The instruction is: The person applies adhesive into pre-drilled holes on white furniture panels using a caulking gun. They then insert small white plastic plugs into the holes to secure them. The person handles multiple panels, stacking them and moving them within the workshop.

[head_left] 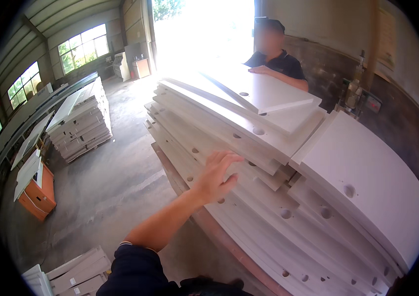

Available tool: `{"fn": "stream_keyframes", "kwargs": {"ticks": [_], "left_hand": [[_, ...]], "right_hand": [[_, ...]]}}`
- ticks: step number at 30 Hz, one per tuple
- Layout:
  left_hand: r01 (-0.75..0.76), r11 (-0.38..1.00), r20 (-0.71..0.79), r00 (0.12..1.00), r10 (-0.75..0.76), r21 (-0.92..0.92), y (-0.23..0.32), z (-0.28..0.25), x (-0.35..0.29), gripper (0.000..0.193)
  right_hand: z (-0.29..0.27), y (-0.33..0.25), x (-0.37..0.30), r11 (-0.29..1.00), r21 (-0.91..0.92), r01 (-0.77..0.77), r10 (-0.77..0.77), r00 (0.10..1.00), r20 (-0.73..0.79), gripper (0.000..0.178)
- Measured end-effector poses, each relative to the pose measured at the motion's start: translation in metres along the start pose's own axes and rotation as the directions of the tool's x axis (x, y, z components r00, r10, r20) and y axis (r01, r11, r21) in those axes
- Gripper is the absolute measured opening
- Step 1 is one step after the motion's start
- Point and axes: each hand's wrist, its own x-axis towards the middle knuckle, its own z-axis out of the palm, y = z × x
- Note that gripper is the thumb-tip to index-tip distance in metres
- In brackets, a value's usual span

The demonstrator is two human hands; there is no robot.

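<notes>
My left hand (215, 176) reaches in from the lower edge, its fingers loosely bent and the thumb held apart, with nothing in it. It hovers in front of the side of a tall stack of white panels (264, 197); whether a fingertip touches one I cannot tell. Round holes show along the panel edges. A loose white panel (281, 96) lies askew on top at the far end. Nearer on the right, a broad white panel (367, 172) covers the stack. My right hand is out of view.
Behind the stack, a person (278, 61) rests a hand on the top panel. A machine (353, 93) stands by the right wall. Another panel stack (83, 121), an orange cabinet (38, 195) and pale boards (78, 274) are at left.
</notes>
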Motion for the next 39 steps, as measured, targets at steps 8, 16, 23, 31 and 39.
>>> {"fn": "stream_keyframes", "kwargs": {"ticks": [8, 16, 23, 31, 39], "left_hand": [[0.805, 0.270, 0.213, 0.434, -0.875, -0.528, -0.021, 0.046, -0.341, 0.030], [0.840, 0.529, 0.850, 0.364, -0.381, -0.123, 0.032, 0.093, -0.396, 0.047], [0.821, 0.570, 0.790, 0.366, -0.492, -0.026, 0.011, 0.071, -0.405, 0.048], [0.616, 0.787, 0.654, 0.586, -0.479, 0.025, 0.005, 0.075, -0.413, 0.036], [0.544, 0.839, 0.746, 0.555, -0.369, 0.010, 0.023, 0.081, -0.388, 0.036]], "right_hand": [[0.022, -0.035, -0.033, 0.995, -0.097, 0.040, -0.036, 0.998, 0.046, 0.035], [0.070, -0.091, -0.061, 0.957, -0.211, 0.199, -0.181, 0.978, 0.105, 0.039], [0.085, -0.037, -0.101, 0.923, -0.296, 0.247, -0.186, 0.958, 0.219, 0.042], [0.036, 0.039, -0.097, 0.964, -0.257, 0.072, -0.052, 0.995, 0.085, 0.044], [0.042, 0.036, -0.119, 0.980, -0.181, 0.079, -0.074, 0.997, 0.037, 0.036]]}}
